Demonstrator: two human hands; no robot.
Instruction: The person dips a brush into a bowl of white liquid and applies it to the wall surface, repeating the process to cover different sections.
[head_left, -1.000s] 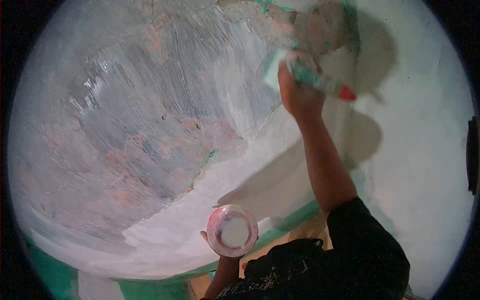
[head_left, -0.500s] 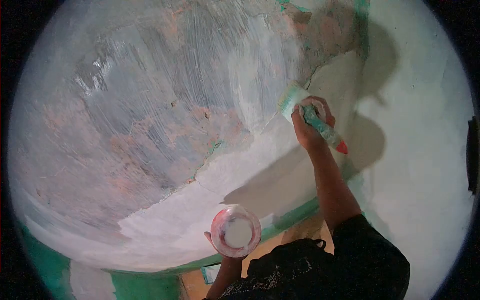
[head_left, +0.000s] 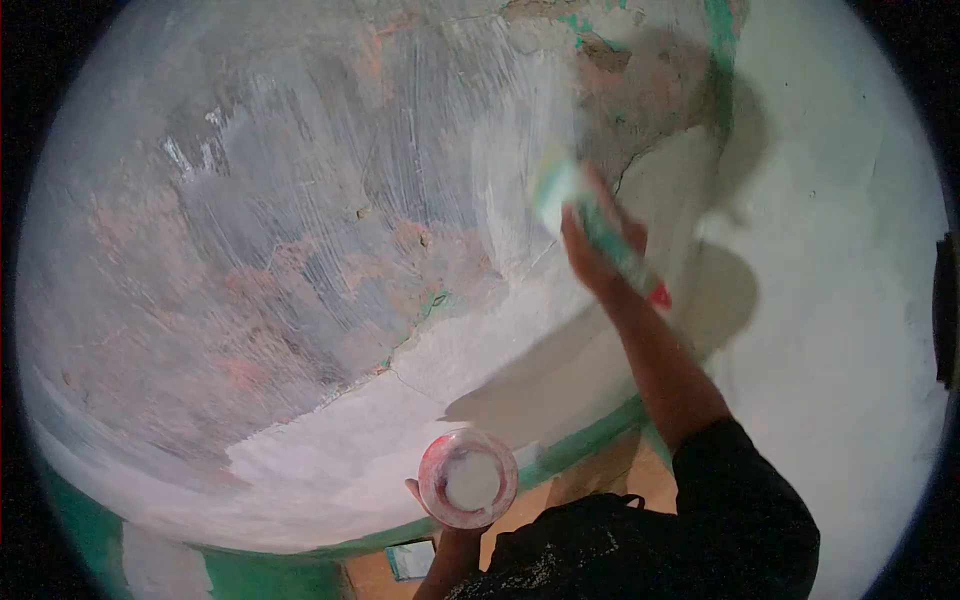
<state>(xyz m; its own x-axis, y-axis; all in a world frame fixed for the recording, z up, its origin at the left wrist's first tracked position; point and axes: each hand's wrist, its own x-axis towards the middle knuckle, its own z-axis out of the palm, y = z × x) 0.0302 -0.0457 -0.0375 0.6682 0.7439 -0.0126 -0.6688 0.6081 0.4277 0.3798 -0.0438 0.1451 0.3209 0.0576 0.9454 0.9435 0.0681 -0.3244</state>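
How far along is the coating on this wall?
The pale lower band looks coated. In hand are the brush, blurred, in the right hand, and a tub of whitish liquid on the left hand. The streaky grey-pink area above seems unfinished.

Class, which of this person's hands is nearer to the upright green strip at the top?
Right. The right hand, gripping the brush, is below and left of the green strip; the left hand, under the bowl, is far lower.

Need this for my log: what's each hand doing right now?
Left hand: holding the bowl from below, fingers mostly hidden.
Right hand: closed around the brush.
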